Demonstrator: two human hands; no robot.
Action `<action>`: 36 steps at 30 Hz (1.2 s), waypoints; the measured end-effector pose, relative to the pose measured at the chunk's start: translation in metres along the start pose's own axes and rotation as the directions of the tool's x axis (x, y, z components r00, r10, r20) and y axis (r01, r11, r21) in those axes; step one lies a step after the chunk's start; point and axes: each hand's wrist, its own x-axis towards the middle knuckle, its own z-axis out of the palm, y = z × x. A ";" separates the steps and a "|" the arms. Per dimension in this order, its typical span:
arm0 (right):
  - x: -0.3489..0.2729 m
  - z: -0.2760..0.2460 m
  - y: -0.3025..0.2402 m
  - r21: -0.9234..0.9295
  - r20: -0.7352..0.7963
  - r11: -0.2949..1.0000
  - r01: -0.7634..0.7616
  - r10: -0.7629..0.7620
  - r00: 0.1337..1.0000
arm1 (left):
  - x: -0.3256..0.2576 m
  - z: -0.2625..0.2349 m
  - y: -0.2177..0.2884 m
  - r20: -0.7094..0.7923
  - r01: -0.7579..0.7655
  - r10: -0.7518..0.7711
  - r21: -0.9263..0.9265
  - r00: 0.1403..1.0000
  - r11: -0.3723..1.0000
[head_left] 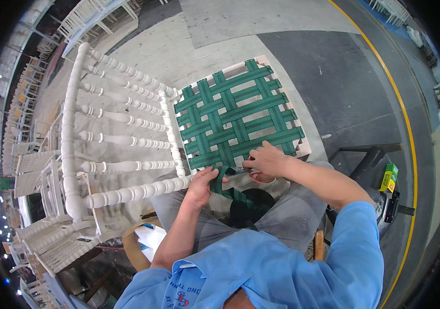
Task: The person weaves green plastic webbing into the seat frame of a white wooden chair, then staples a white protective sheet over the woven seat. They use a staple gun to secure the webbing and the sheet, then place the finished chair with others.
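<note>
Green webbing (238, 114): head view; woven across the seat of the white chair (133, 193).
Left hand (200, 187): closed on a loose green strap (237, 195).
Right hand (268, 160): curled around a red-handled tool (255, 176), near the seat's near edge.

Two hands, one left (199, 186) and one right (270, 159), at one white chair (70, 139): five turned back spindles (127, 139), four green straps (205, 91) crossed by five more. Nearby, one yellow-and-green box (388, 177).

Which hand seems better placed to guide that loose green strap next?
Probably the left hand: it holds the loose green strap, while the right hand appears busy with a red-handled tool.
</note>
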 end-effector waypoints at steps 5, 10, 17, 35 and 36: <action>-0.022 0.000 0.007 0.137 0.016 0.987 -0.088 0.087 0.996 | -0.008 0.023 0.008 0.059 -0.044 0.046 -0.034 0.997 0.998; -0.119 -0.022 -0.018 0.549 -0.425 0.703 -0.451 0.700 0.574 | -0.016 0.043 0.012 0.124 -0.083 0.070 0.105 0.990 0.991; -0.377 0.081 -0.134 0.768 -0.294 -0.159 -0.620 0.772 -0.563 | 0.034 0.042 -0.025 0.152 -0.172 0.103 0.573 0.983 0.801; -0.158 0.046 0.084 0.708 -0.142 0.157 -0.689 0.987 0.080 | 0.060 0.080 -0.045 0.348 -0.359 0.090 0.892 0.933 0.275; -0.149 0.044 0.099 0.628 -0.085 0.146 -0.764 0.989 0.119 | 0.062 0.088 -0.046 0.383 -0.398 0.110 0.885 0.917 0.240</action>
